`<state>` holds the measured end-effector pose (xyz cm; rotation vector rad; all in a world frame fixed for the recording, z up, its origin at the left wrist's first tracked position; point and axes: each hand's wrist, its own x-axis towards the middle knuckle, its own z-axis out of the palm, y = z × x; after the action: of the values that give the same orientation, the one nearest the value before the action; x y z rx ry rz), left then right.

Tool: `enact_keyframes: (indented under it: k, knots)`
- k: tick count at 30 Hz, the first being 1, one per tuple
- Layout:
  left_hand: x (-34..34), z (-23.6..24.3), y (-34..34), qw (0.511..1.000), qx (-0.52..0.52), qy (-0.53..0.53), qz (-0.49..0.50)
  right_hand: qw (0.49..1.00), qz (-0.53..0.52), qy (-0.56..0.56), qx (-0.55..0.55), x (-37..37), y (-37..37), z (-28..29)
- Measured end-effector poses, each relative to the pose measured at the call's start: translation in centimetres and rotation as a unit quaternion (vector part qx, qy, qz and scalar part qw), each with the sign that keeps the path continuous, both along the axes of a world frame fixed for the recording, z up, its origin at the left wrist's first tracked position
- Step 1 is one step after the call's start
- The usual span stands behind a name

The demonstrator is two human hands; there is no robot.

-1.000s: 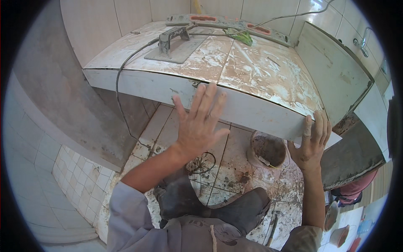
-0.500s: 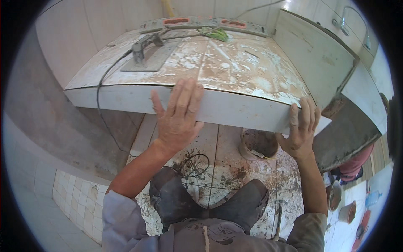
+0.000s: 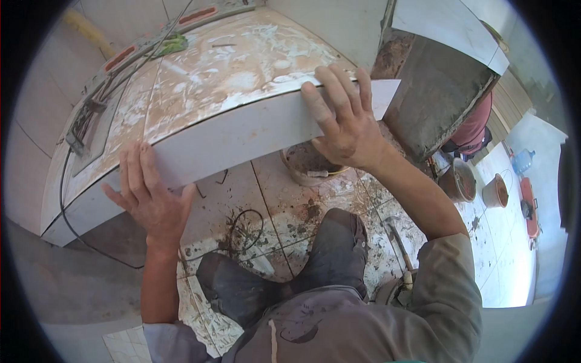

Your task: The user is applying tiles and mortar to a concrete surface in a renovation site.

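A long white tile strip (image 3: 227, 136) runs along the front edge of a tiled counter (image 3: 206, 75) smeared with white paste. My left hand (image 3: 151, 202) lies against the strip's face, its fingers stretched upward and their tips at the top edge. Further right, my right hand (image 3: 348, 124) rests on the strip near its free end. Its fingers are apart and reach over the top edge, with the thumb low on the face. Neither hand grasps a tool. A narrow dark gap shows between the strip and the counter top.
On the counter lie a flat plate with a handle (image 3: 88, 142), a black cord (image 3: 65, 209), a spirit level (image 3: 209, 19) and crumpled green material (image 3: 174, 43). Below stands a mortar bucket (image 3: 296, 163). A hammer (image 3: 399, 242) lies right of my knees; further buckets (image 3: 496, 192) and another person (image 3: 473, 127) are at right.
The view has turned, so the counter slants up to the right and more of the right-hand floor shows. Both hands stay on the tile strip.
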<state>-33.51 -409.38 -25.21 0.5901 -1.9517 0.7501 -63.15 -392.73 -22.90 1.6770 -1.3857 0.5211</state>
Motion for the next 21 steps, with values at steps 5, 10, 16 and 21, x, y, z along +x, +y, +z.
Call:
enact_keyframes:
  k: [5,10,16,21]
  knots:
    - [0.0,-0.1,-0.1,1.000,0.002,-0.005,0.009,1.000,-0.007,0.008,0.004,0.1,0.2,0.4]
    - [0.5,0.3,-0.7,1.000,-0.021,-0.010,0.015,0.999,0.031,0.015,-0.010,-0.6,-0.8,0.4]
    - [-0.5,0.1,0.5,0.998,0.002,-0.038,0.049,0.997,0.076,0.007,-0.011,-2.7,-1.0,-0.4]
    - [-1.0,0.4,1.5,0.995,-0.009,-0.051,0.083,0.991,0.123,0.014,-0.046,-2.7,-0.7,0.0]
